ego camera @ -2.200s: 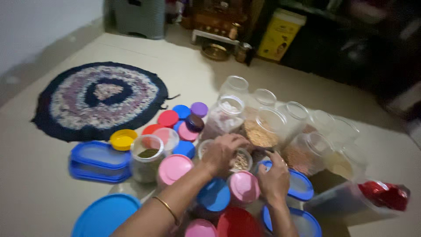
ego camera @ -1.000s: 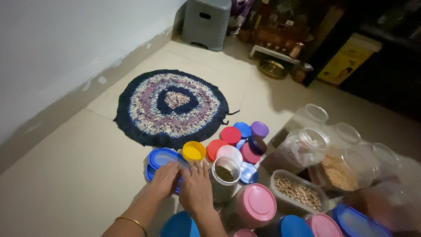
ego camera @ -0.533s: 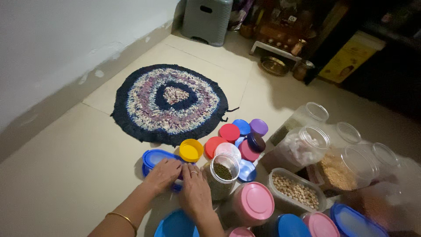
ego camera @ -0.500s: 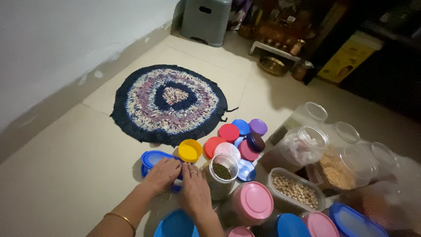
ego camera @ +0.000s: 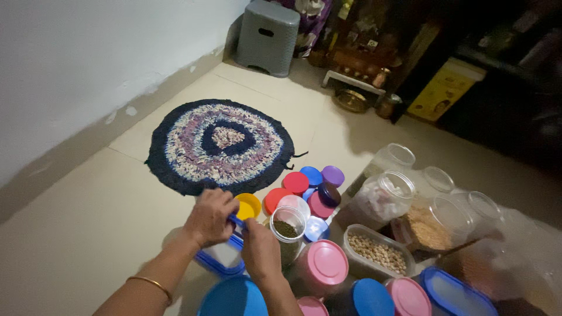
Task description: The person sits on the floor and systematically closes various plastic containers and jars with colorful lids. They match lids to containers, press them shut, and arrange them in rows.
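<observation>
Both hands [ego camera: 234, 231] grip blue-lidded box [ego camera: 225, 257] | open jar [ego camera: 287, 225] – dark seeds | tub [ego camera: 377, 254] – chickpeas

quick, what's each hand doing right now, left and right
Left hand: closed, gripping the blue lid of the rectangular container.
Right hand: on the same lid's edge; cannot tell whether it grips.

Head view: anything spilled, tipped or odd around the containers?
No spill shows. Loose lids lie piled beside the open jar of dark grains; several jars stand uncapped. Both hands, left hand and right hand, grip the blue-rimmed box.
</observation>
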